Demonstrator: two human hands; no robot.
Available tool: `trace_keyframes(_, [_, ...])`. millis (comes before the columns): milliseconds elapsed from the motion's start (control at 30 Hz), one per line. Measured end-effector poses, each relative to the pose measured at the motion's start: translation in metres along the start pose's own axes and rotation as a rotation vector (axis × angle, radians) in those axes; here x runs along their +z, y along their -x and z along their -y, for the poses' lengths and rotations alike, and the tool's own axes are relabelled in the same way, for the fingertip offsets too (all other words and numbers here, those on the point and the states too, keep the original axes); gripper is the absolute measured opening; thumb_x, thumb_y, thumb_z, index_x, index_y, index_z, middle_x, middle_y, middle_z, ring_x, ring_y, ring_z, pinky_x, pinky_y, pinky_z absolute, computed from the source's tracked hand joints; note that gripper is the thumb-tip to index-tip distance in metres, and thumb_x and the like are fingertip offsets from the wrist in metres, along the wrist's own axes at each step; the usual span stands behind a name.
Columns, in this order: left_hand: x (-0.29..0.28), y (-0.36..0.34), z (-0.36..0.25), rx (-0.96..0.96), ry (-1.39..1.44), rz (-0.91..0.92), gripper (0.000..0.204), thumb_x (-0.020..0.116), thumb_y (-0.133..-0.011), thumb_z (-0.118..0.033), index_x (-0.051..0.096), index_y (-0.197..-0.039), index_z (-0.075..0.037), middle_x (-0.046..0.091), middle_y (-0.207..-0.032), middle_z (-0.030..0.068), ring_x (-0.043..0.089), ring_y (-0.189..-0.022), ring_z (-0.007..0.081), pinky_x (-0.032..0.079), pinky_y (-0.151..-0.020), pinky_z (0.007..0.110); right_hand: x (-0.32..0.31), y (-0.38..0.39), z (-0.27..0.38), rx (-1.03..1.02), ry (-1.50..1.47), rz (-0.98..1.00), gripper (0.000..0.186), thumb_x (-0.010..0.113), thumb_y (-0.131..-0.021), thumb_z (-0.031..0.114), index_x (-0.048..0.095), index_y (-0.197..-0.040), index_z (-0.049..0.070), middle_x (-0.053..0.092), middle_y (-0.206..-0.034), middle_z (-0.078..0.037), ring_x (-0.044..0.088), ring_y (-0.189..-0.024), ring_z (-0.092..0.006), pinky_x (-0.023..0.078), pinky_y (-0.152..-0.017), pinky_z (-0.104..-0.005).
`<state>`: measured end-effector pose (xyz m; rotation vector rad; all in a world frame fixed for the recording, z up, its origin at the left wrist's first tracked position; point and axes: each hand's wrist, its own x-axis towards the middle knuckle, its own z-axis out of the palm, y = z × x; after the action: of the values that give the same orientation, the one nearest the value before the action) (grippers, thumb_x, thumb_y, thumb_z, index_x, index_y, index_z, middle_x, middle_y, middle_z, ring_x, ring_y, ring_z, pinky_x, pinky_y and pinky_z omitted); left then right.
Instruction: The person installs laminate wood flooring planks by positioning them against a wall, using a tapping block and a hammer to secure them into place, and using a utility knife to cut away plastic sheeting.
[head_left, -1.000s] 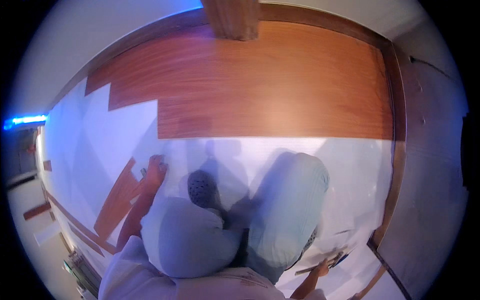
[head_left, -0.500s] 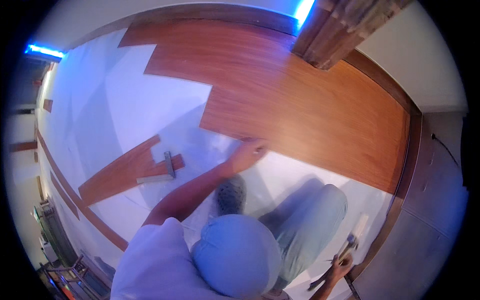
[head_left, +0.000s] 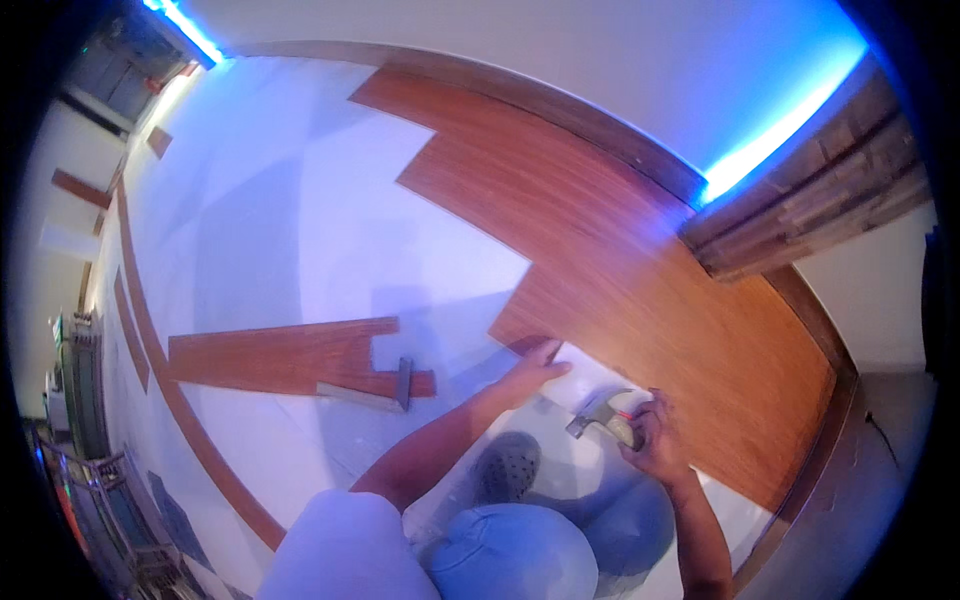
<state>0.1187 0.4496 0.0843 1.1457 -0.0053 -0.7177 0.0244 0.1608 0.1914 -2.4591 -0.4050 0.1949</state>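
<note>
Hammer (head_left: 600,410) in right hand (head_left: 657,442), lower right of centre, with fingers wrapped around it; left hand (head_left: 538,374) at edge of floorboards (head_left: 620,290), perhaps for balance, grip unclear.

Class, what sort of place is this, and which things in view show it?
Probably an indoor room with a half-finished floor: wood-look planks end in a stepped edge over pale sheeting, loose planks lie apart, and the right hand holds a hammer.
</note>
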Motion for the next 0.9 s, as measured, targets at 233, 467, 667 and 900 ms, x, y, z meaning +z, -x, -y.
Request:
trace_keyframes(233, [-0.065,0.046,-0.008,-0.042,0.181,-0.274,0.058,0.067,-0.098,-0.013,0.04,-0.15,-0.01,0.057,-0.132,0.0068,0.056,-0.122,0.0194,0.046,-0.106,0.036,0.04,-0.082,0.007,-0.182,0.067,0.014,0.043,0.084,-0.062,0.01,0.062,-0.099,0.006,0.06,-0.115,-0.015,0.049,-0.132,-0.0417,0.034,-0.118,-0.0542])
trace_keyframes(467, [-0.065,0.051,0.0,0.032,0.151,-0.572,0.055,0.063,-0.097,-0.01,0.04,-0.146,-0.005,0.055,-0.13,0.0093,0.055,-0.119,0.0195,0.048,-0.1,0.036,0.05,-0.107,-0.002,-0.177,0.15,-0.096,0.044,0.08,-0.066,0.007,0.058,-0.104,0.004,0.062,-0.107,-0.016,0.059,-0.107,-0.0391,0.047,-0.094,-0.0511])
trace_keyframes(667, [-0.101,0.058,-0.006,0.288,0.355,-0.767,0.054,0.063,-0.099,-0.008,0.038,-0.146,-0.014,0.054,-0.135,0.0091,0.056,-0.122,0.0233,0.05,-0.105,0.042,0.084,-0.065,-0.055,0.177,0.102,-0.182,0.043,0.077,-0.07,0.007,0.056,-0.107,0.005,0.065,-0.102,-0.016,0.065,-0.093,-0.0382,0.053,-0.081,-0.0479])
trace_keyframes(900, [-0.135,0.053,-0.014,0.239,0.221,-1.045,0.06,0.07,-0.096,-0.007,0.037,-0.145,-0.012,0.054,-0.135,0.0114,0.056,-0.121,0.0245,0.049,-0.103,0.04,0.109,-0.031,-0.071,0.546,-0.011,-0.304,0.04,0.078,-0.076,0.011,0.058,-0.109,0.003,0.069,-0.104,-0.022,0.067,-0.097,-0.0426,0.054,-0.085,-0.0483])
